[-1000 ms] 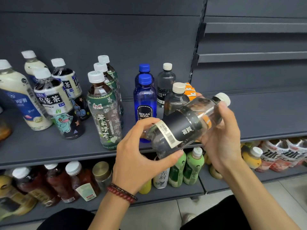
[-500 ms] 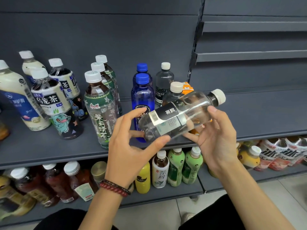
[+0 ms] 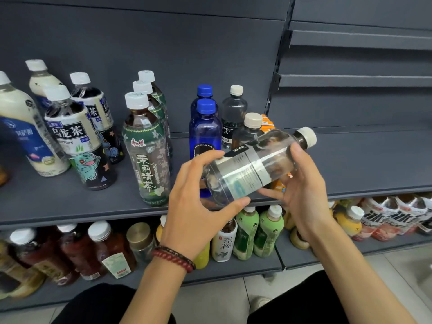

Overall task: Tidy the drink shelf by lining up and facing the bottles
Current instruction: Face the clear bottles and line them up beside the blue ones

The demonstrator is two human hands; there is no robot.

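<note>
At the far left of the upper shelf (image 3: 42, 204) stood two milky bottles (image 3: 21, 127) with blue labels, then two oolong tea bottles (image 3: 70, 136) reading 乌龙茶 above cartoon creatures. Next came three green jasmine tea bottles (image 3: 147, 150) in a file front to back, the front one marked 茉莉清茶. Two blue bottles (image 3: 205, 129) with blue caps stood one behind the other. Beside them were two dark soda bottles (image 3: 233, 113) with cream caps — the rear label showed "OREST" and "ODA", the rest hidden. Orange cartons (image 3: 266, 122) peeked out behind; their number could not be told. Just in front of the shelf edge, held off it, one clear bottle (image 3: 252, 174) with a cream cap lay tilted, cap up and to the right, its fine print too small to read. The left hand (image 3: 194, 206) gripped its base, thumb under and fingers over; the right hand (image 3: 304, 190) curled round the upper body near the neck. On the lower shelf (image 3: 233, 272) beneath, two pale green bottles (image 3: 257, 232) stood side by side
</note>
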